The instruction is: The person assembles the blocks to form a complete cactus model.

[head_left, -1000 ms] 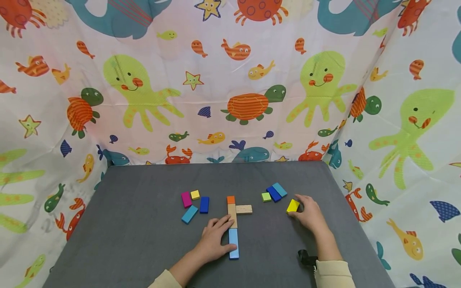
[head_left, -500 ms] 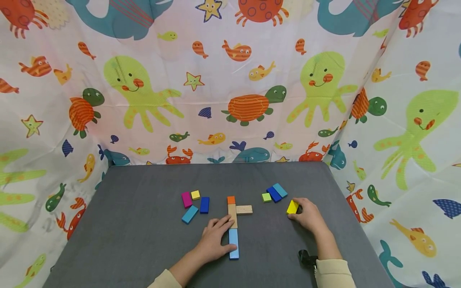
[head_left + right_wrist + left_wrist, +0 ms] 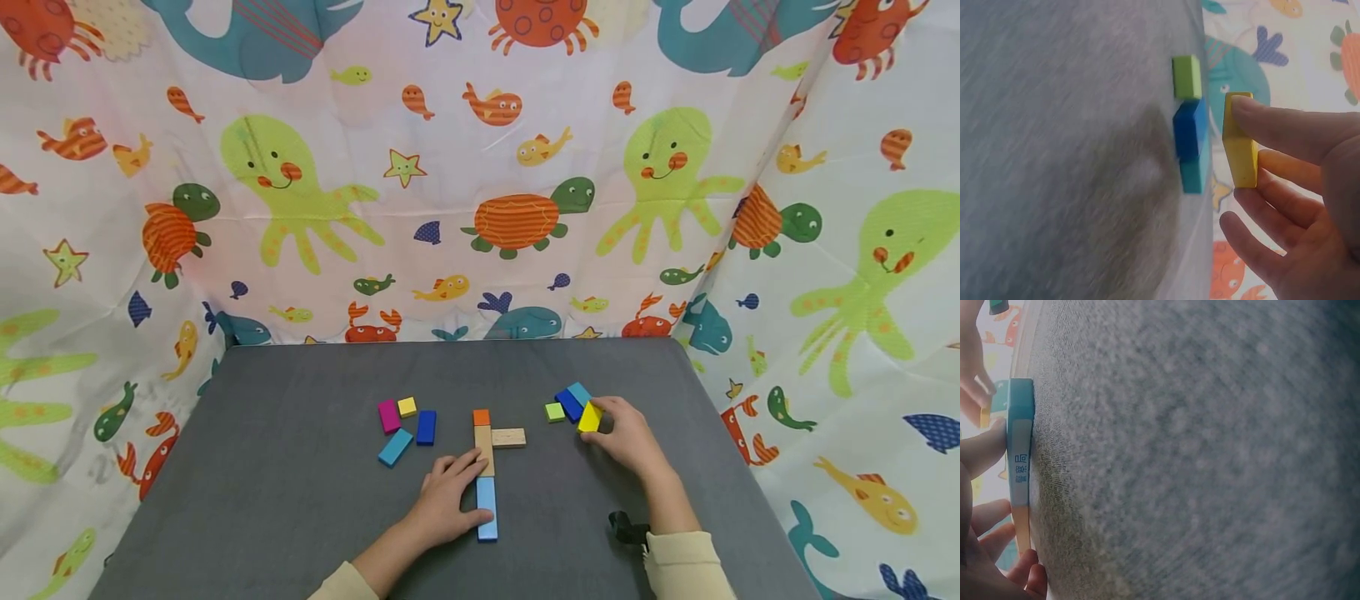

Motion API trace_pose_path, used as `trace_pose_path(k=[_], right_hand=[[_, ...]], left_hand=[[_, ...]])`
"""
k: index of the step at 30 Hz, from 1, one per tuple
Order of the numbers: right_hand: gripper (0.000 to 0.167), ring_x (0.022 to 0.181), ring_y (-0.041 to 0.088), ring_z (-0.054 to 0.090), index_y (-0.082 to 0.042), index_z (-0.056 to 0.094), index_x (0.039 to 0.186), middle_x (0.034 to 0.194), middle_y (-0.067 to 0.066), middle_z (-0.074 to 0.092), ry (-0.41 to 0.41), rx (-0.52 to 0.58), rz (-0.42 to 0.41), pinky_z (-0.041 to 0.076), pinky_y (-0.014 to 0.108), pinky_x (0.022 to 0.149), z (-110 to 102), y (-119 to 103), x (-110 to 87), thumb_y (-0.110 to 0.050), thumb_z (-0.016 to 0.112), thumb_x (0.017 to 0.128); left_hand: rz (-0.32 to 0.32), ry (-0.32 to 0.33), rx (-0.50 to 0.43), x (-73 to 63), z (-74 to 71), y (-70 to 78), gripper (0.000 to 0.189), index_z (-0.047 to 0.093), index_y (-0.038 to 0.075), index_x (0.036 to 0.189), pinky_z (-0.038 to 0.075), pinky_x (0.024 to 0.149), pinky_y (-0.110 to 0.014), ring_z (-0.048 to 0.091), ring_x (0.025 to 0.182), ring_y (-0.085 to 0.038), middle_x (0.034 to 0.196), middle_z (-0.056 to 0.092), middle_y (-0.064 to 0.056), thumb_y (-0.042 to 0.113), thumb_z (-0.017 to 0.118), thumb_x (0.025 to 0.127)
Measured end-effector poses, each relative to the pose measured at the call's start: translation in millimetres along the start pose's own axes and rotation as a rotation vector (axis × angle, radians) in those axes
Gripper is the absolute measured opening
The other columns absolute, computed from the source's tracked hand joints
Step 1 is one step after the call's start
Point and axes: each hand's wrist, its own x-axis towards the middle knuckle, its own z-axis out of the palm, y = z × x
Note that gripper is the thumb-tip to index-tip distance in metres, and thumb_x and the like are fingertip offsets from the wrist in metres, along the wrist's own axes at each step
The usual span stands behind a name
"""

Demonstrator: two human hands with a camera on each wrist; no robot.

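Note:
My right hand (image 3: pixel 630 437) pinches a yellow block (image 3: pixel 590 417) between thumb and fingers. In the right wrist view this yellow block (image 3: pixel 1240 147) is raised off the table, beside a row of lime green, dark blue and light blue blocks. My left hand (image 3: pixel 446 502) rests along a line of blocks in the middle of the table. Its thumb touches the light blue block (image 3: pixel 487 510), while its fingertips lie at the plain wooden block (image 3: pixel 483 450). An orange block (image 3: pixel 481 417) tops the line, and another wooden block (image 3: pixel 509 437) sticks out sideways to the right.
At left lie a magenta block (image 3: pixel 389 416), a small yellow block (image 3: pixel 407 407), a dark blue block (image 3: pixel 426 427) and a light blue block (image 3: pixel 395 447). A lime green block (image 3: pixel 554 412) sits at right. A sea-animal curtain (image 3: pixel 442 175) surrounds the grey table (image 3: pixel 285 467).
My right hand has carried the yellow block left and slightly away from me, toward the dark blue and light blue blocks. The left hand has stayed in place.

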Motion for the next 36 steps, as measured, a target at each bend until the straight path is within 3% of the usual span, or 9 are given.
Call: trace_pose_path(k=[12, 20, 36], right_hand=[[0.066, 0.134, 0.049, 0.055, 0.000, 0.061, 0.146, 0.147, 0.025, 0.058, -0.027, 0.007, -0.080, 0.044, 0.064, 0.112, 16, -31, 19.9, -0.017, 0.088, 0.088], [0.065, 0.131, 0.042, 0.057, 0.000, 0.061, 0.146, 0.146, 0.021, 0.060, -0.037, 0.029, -0.114, 0.046, 0.059, 0.112, 29, -46, 31.4, -0.013, 0.088, 0.088], [0.064, 0.132, 0.037, 0.059, -0.006, 0.062, 0.147, 0.150, 0.015, 0.059, -0.097, 0.081, -0.094, 0.048, 0.056, 0.112, 58, -62, 50.6, -0.015, 0.088, 0.089]], left_hand=[[0.010, 0.007, 0.001, 0.4, 3.5, -5.3, 0.081, 0.051, 0.022, 0.159, 0.035, 0.107, -0.070, 0.037, 0.141, -0.039, 0.171, 0.037, 0.000, 0.051, 0.081, 0.091], [-0.008, -0.001, -0.009, 0.5, 1.6, -3.5, 0.081, 0.051, 0.021, 0.159, 0.035, 0.109, -0.069, 0.036, 0.142, -0.038, 0.171, 0.038, -0.001, 0.048, 0.083, 0.090], [0.004, -0.001, -0.011, -1.0, 0.1, -2.4, 0.080, 0.051, 0.020, 0.160, 0.035, 0.108, -0.069, 0.036, 0.141, -0.039, 0.170, 0.038, -0.002, 0.050, 0.081, 0.091]])
